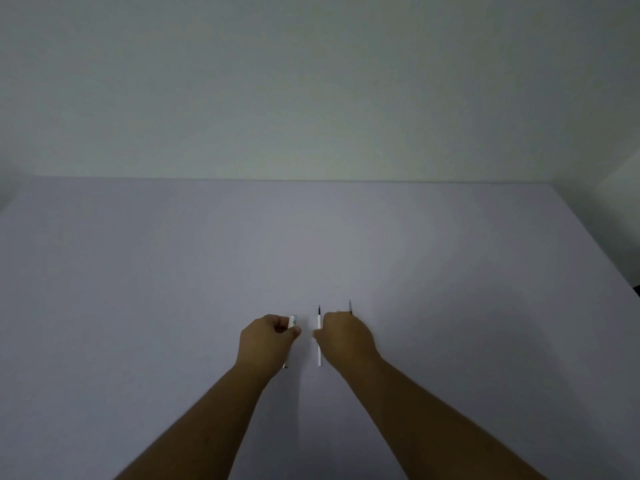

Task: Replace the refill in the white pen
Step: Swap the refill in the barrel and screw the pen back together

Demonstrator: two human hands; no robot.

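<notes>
- Tabletop (173,289): pale, plain, wide, backed by a bare wall (311,81); nothing on it but pen parts near the front centre.
- Left hand (266,337): curled shut around the white pen barrel (292,322), open end poking out past the fingers, lower end just visible below the wrist; barrel held roughly lengthwise, pointing away from the body.
- Right hand (346,336): fingers bent down over the tabletop, pinching at or resting against a white refill (319,341); cannot tell whether actually gripped or only touched.
- White refill: lying straight between the two hands, dark tip pointing away, tail end toward the body.
- Second refill (350,306): just right of the first, mostly hidden under the right hand, only its thin tip showing.
- Step in hand, judged: barrel apparently already emptied, one refill being chosen for loading.
- Next move, judged: lift of the chosen refill, alignment with the barrel mouth, steady push in; small parts, so a firm fingertip pinch needed.
</notes>
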